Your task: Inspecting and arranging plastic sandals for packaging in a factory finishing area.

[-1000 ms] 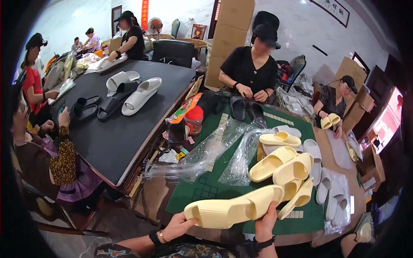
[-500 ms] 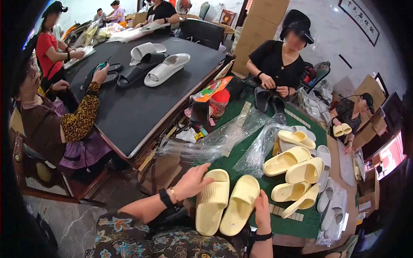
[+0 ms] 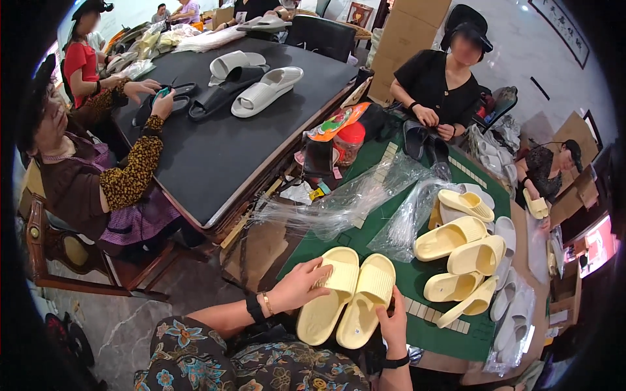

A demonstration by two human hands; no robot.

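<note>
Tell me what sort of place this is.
Probably a small footwear packing workshop: piles of yellow slippers on a green table, clear plastic bags, stacked cardboard boxes, and several people seated handling slippers.

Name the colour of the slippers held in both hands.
Pale yellow slippers, both ribbed on the sole; clearest in the head view.
</note>
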